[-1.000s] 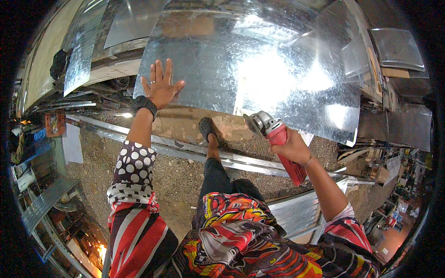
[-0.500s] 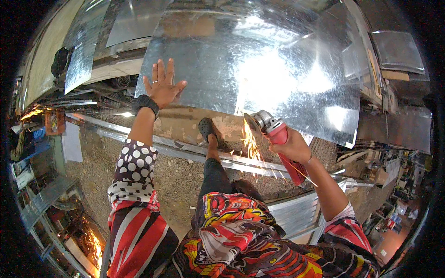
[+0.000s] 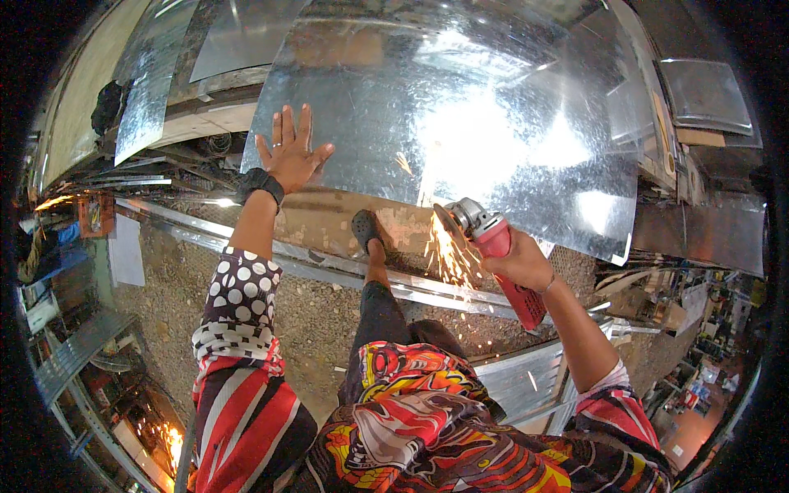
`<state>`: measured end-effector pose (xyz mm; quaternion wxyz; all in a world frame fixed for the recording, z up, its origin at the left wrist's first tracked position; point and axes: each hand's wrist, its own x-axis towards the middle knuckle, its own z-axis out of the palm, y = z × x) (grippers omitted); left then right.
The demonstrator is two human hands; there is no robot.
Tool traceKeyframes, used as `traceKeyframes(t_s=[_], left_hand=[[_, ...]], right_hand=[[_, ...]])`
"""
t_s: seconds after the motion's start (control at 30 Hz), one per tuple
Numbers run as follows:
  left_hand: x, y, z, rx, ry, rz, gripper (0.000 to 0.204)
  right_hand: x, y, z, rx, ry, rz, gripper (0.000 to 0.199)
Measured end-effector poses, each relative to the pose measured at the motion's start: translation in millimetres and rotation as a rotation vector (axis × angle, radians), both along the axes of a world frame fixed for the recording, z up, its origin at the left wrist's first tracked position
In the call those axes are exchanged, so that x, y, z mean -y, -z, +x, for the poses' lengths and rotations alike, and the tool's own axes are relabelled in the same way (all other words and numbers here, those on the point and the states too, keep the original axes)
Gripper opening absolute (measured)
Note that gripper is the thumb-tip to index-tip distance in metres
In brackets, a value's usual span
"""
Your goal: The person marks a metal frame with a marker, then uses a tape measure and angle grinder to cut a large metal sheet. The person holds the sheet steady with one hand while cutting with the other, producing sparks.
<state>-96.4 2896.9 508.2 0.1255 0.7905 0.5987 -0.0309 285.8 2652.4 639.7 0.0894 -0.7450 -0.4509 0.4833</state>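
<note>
A large shiny metal sheet point(image 3: 362, 107) lies in front of me, with a bright glare at its middle. My left hand point(image 3: 292, 154) rests flat on the sheet's near left corner, fingers spread, holding nothing. My right hand point(image 3: 519, 259) is wrapped round the red body of an angle grinder point(image 3: 491, 234). Its disc point(image 3: 447, 222) meets the near edge of the sheet, and orange sparks point(image 3: 448, 259) spray down from there toward the ground. The exact contact point is blurred by sparks and glare.
Long metal strips point(image 3: 320, 255) run across the gravel ground point(image 3: 304, 320) below the sheet. My shoe point(image 3: 367, 230) stands near its edge. More sparks point(image 3: 171, 444) fly at the lower left. A ribbed metal panel point(image 3: 526, 374) lies near my right arm; smaller sheets point(image 3: 705, 94) sit at far right.
The spark spray under the disc has spread wider, and a few sparks now show above the sheet. The grinder has shifted very slightly; my left hand stays in place.
</note>
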Motion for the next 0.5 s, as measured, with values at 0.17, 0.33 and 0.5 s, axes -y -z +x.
traceKeyframes(t_s=[0.17, 0.33, 0.5], left_hand=[[2, -9, 2, -0.016, -0.007, -0.028, 0.1], [3, -10, 2, -0.001, -0.005, -0.037, 0.1], [1, -6, 3, -0.007, -0.007, -0.012, 0.1]], right_hand=[[1, -11, -1, 0.056, -0.071, 0.034, 0.052], [1, -11, -1, 0.023, -0.078, 0.067, 0.055], [0, -1, 3, 0.08, -0.087, 0.045, 0.057]])
